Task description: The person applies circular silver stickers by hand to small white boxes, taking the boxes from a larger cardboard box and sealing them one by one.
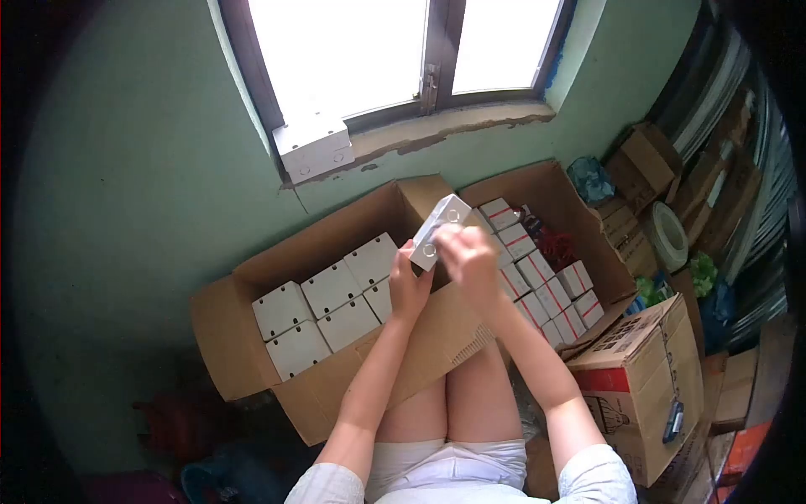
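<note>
I hold a small white plastic box (442,225) with round holes in its side up in front of me with both hands. My left hand (409,281) grips its lower end and my right hand (467,256) closes over its right side. Below the hands an open cardboard carton (227,328) holds several white boxes (327,311) packed in rows. A second open carton (558,197) to the right holds several small white packs with red stripes (546,290).
A white box (315,147) sits on the window sill by the green wall. Right of me stand a printed cardboard box (646,378), a tape roll (667,235), stacked flat cardboard (722,176) and green items (701,273). My knees are under the carton flap.
</note>
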The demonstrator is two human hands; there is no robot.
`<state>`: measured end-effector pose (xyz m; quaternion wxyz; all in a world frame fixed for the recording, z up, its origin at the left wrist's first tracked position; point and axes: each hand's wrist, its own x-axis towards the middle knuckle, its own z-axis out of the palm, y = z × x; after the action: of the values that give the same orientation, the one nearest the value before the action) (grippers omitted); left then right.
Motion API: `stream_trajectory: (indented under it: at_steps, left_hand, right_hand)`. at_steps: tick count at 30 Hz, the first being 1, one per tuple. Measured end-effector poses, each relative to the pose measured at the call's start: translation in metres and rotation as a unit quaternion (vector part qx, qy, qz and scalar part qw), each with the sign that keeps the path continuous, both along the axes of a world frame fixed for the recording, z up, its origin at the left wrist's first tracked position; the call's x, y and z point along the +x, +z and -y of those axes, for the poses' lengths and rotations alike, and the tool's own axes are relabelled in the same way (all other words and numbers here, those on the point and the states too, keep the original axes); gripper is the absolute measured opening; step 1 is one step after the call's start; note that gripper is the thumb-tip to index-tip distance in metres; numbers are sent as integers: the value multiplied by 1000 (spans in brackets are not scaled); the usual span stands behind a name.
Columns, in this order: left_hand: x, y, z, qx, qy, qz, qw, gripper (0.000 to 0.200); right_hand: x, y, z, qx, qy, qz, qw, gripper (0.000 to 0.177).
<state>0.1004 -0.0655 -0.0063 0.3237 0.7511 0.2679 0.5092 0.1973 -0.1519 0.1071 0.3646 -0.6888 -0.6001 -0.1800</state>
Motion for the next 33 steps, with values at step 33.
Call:
stream_trajectory:
  at_steps: [33]
  left_hand:
    - [0, 2, 5, 85, -8, 7, 996, 39]
  right_hand:
    - [27, 9, 10, 43, -88, 36, 995, 42]
